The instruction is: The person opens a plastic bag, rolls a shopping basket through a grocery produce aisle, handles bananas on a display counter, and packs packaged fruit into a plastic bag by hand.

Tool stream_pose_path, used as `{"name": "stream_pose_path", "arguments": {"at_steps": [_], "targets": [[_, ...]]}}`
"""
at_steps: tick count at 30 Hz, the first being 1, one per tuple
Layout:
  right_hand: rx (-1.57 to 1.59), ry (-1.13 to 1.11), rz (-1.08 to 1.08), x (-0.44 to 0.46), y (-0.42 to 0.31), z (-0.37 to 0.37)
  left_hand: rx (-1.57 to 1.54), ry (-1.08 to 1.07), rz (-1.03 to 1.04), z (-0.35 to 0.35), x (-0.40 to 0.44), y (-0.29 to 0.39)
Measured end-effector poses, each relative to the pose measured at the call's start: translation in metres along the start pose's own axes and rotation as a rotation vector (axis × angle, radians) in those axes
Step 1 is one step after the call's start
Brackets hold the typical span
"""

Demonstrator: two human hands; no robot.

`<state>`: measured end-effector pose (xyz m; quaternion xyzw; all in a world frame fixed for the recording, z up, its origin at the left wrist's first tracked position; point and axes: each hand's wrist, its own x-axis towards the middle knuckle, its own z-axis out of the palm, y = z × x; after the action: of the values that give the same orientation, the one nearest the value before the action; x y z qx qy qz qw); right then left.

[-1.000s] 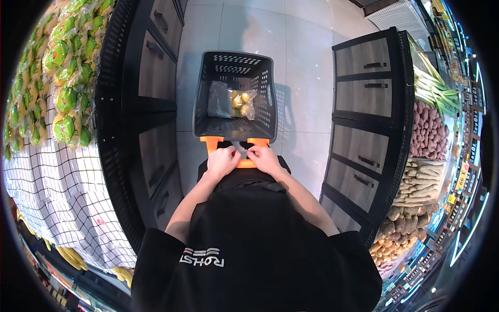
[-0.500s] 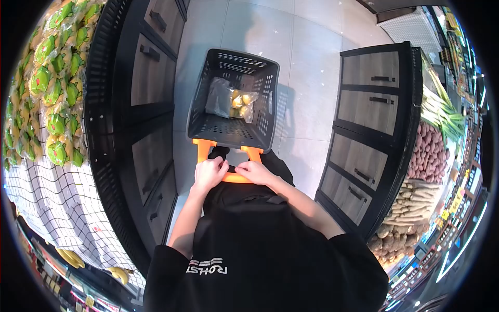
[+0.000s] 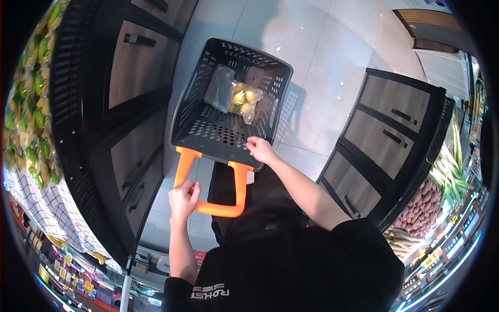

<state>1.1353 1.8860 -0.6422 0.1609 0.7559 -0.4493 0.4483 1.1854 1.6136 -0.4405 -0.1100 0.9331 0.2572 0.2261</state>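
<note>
My left hand (image 3: pixel 184 199) is wrapped round the left side of the orange handle (image 3: pixel 218 210) of a dark grey shopping basket (image 3: pixel 210 152). The handle tilts toward my body. My right hand (image 3: pixel 261 150) is off the handle, over the basket's near right corner, its fingers curled with nothing visible in them. Inside the basket lies a clear plastic bag of yellow fruit (image 3: pixel 244 98), whose kind I cannot make out. Beside it rests a greyish plastic bag (image 3: pixel 220 89), its contents hidden.
Dark display cabinets with drawers flank the aisle, one on the left (image 3: pixel 138 65) and one on the right (image 3: pixel 387 114). Packed green-and-yellow produce (image 3: pixel 34 119) tops the left one. Leafy stalks (image 3: pixel 447 166) and reddish tubers (image 3: pixel 422 205) lie on the right. Grey floor tiles (image 3: pixel 322 67) run ahead.
My right hand has let go of the handle and moved forward to the basket's near rim. My left hand has moved down and left with the handle. The view has turned.
</note>
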Motion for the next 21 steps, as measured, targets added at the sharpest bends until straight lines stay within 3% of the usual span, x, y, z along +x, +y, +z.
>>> {"name": "stream_pose_path", "arguments": {"at_steps": [6,7,9,10,13,14,17,19,21], "targets": [[-0.260,0.180,-0.021,0.138,0.007,-0.016,0.000,-0.134,-0.235,0.003,0.031,0.018],[-0.185,0.142,0.096,0.156,0.002,-0.020,0.037,-0.227,-0.256,0.006,0.048,0.024],[-0.234,0.178,0.115,0.193,0.007,-0.023,0.101,-0.444,-0.248,0.021,0.089,0.040],[-0.272,0.223,0.125,0.213,0.009,-0.020,0.021,-0.450,-0.210,0.040,0.117,0.045],[-0.304,0.194,0.173,0.267,0.029,-0.020,-0.038,-0.569,-0.160,0.123,0.208,0.039],[-0.314,0.187,0.175,0.278,0.037,-0.020,-0.104,-0.505,-0.189,0.167,0.231,0.024],[-0.351,0.236,0.133,0.310,0.056,-0.015,-0.366,-0.372,-0.485,0.280,0.289,-0.012],[-0.379,0.312,0.099,0.329,0.067,-0.013,-0.591,-0.286,-0.555,0.382,0.293,-0.053],[-0.389,0.273,0.153,0.344,0.064,-0.017,-0.643,-0.325,-0.646,0.409,0.293,-0.055]]}}
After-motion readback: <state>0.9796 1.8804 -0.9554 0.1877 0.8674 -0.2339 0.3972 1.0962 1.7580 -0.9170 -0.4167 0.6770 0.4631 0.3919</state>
